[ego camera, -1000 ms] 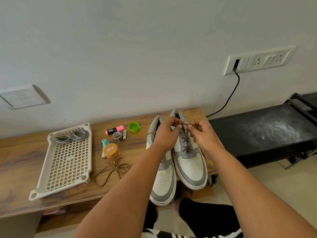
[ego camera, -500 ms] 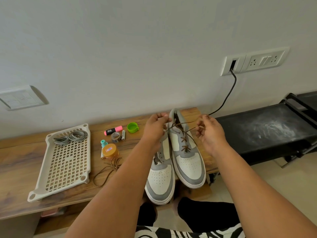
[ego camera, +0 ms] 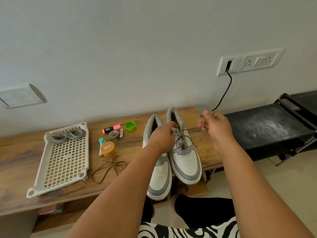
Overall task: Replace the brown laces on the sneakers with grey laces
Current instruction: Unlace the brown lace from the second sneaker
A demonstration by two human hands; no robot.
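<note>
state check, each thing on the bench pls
right sneaker: brown lace half out
left sneaker: laces not visible
loose brown lace: removed, on bench
grey laces: coiled in tray
right hand: pulling lace
left hand: steadying right sneaker

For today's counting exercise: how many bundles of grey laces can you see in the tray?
2. Both grey lace bundles lie in the far end of the white perforated tray: one on the left, one right beside it. None seems hidden.

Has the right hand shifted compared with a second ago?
Yes. The right hand has pulled away to the right of the right sneaker, toward the black cable, drawing the brown lace out sideways.
</note>
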